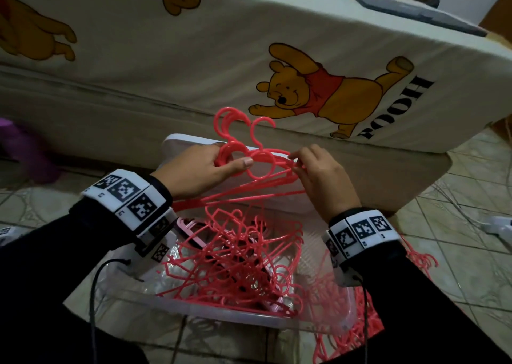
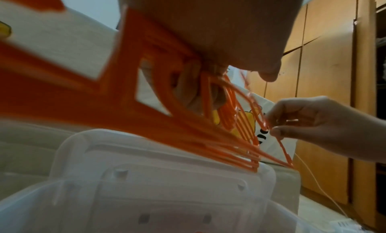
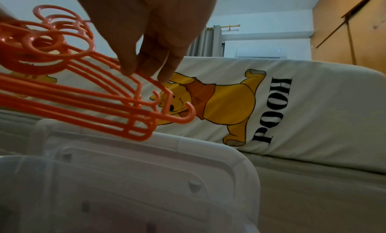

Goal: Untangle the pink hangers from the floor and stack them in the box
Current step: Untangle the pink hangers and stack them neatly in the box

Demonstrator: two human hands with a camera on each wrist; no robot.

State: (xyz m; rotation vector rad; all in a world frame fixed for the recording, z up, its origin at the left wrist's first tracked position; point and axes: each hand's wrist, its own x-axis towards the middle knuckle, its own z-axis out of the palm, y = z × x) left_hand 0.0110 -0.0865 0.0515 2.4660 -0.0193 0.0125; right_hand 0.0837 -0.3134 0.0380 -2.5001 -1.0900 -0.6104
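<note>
**Both hands on a bunch of pink hangers above the clear box**

Head view: the left hand grips a bunch of pink hangers near their necks, thumb laid across the rings, hooks pointing up. The right hand pinches the shoulder end of the same bunch with curled fingertips. The bunch is held above a clear plastic box on the tiled floor, in which a tangled heap of hangers lies. More pink hangers lie on the floor just beside the box, under the right forearm. A white lid stands behind the box, against a mattress with a Pooh sheet.

Left wrist view: the palm closes over the hanger necks; the bars fan out toward the right hand, whose thumb and fingers pinch one hanger's edge. The lid is below.

Right wrist view: the fingers touch the top hanger's shoulder; the hanger ends hang just above the lid.
</note>
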